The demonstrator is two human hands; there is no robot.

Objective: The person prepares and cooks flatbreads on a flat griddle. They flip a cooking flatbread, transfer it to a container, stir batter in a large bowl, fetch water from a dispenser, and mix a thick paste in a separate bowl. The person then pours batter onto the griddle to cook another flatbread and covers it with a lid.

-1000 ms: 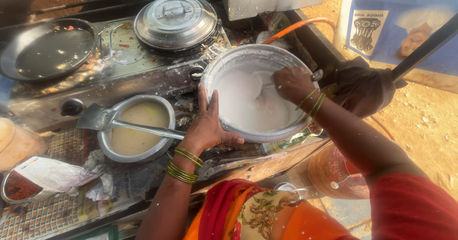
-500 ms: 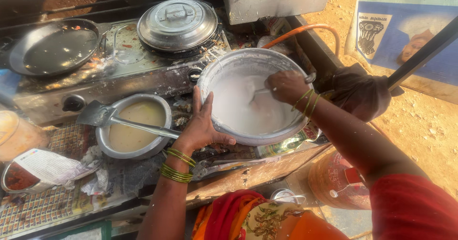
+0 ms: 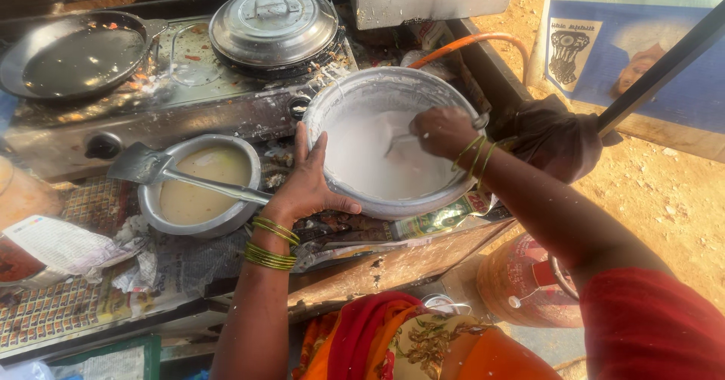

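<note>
Setting: outdoor food stall with a cluttered metal counter (image 3: 68,304) lined with printed paper, sandy ground to the right.
Stove: a steel gas stove (image 3: 174,116) stood at the back of the counter, its top spattered with food scraps.
Batter pot: a large round metal pot (image 3: 355,93) of white batter sat on the counter's right end, just in front of the stove's right corner, and appeared tipped toward the person.
Left hand: the left hand (image 3: 306,187) lay open with its palm pressed against the pot's near outer wall, fingers spread upward along the rim; it steadied the pot rather than closing around anything. Green and gold bangles (image 3: 270,244) ringed the wrist.
Right hand: the right hand (image 3: 444,132) reached inside the pot from the right, fingers clenched around the handle of a metal ladle (image 3: 398,143) whose bowl dipped into the batter.
Small bowl: a steel bowl (image 3: 198,186) of pale yellow liquid stood left of the pot, with a flat spatula (image 3: 147,167) resting across it.
Pans: a dark empty pan (image 3: 75,54) sat on the stove's left burner, a lidded pan (image 3: 273,24) on the right.
Below: a reddish gas cylinder (image 3: 521,280) stood on the ground under the right arm, with an orange hose (image 3: 472,42) behind the pot.
</note>
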